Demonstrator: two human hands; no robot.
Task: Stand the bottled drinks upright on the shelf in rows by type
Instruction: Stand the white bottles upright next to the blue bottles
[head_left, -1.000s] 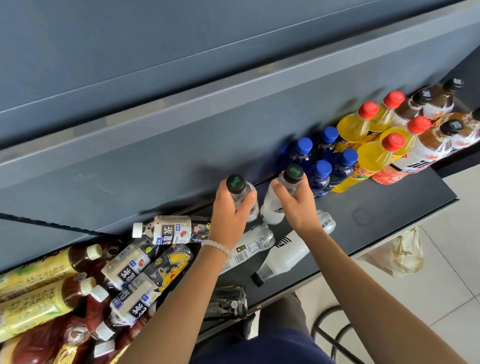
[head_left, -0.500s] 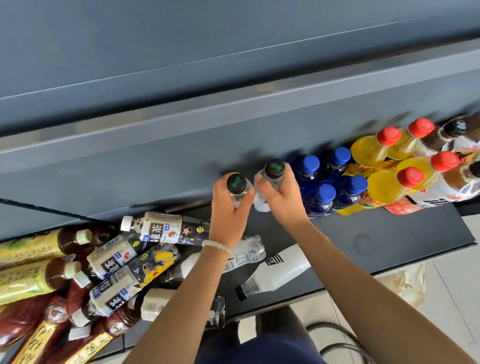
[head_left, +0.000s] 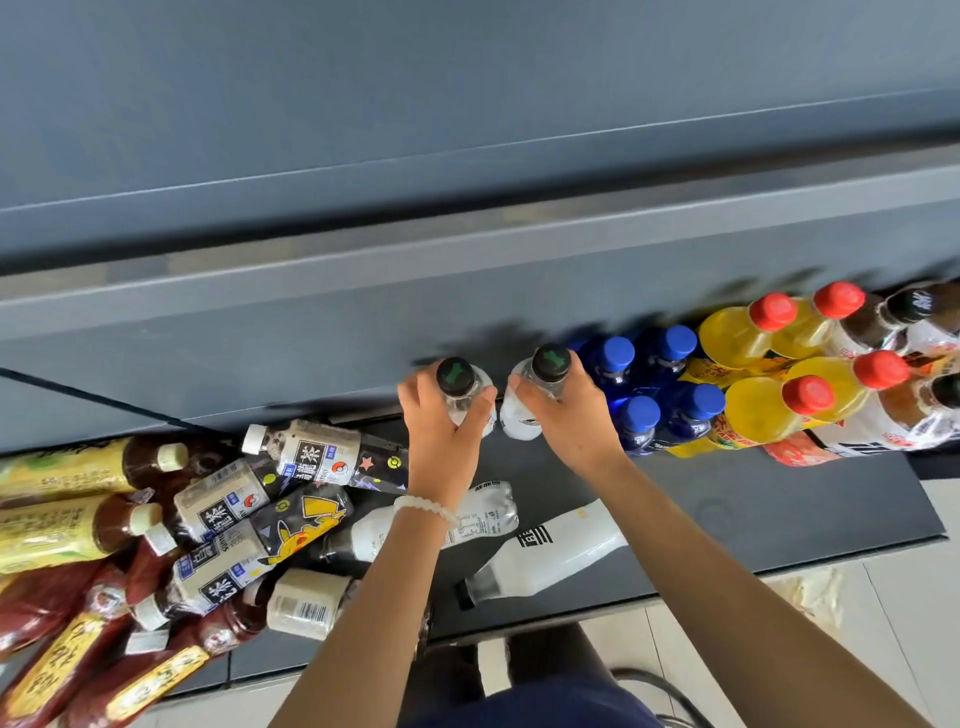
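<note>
Two white bottles held upright beside the blue-capped bottles (head_left: 660, 387).
We curl our right hand (head_left: 566, 415) round the white bottle (head_left: 524, 410) touching that row; our left hand (head_left: 441, 441) grips its twin (head_left: 467, 395) just beyond.

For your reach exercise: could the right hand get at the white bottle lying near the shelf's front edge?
Probably yes. The white bottle lies uncovered just below the right hand, but that hand grips a black-capped bottle and must release it first.

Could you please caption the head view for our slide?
Both hands, left and right, stand black-capped white bottles upright beside the blue-capped row.
</note>
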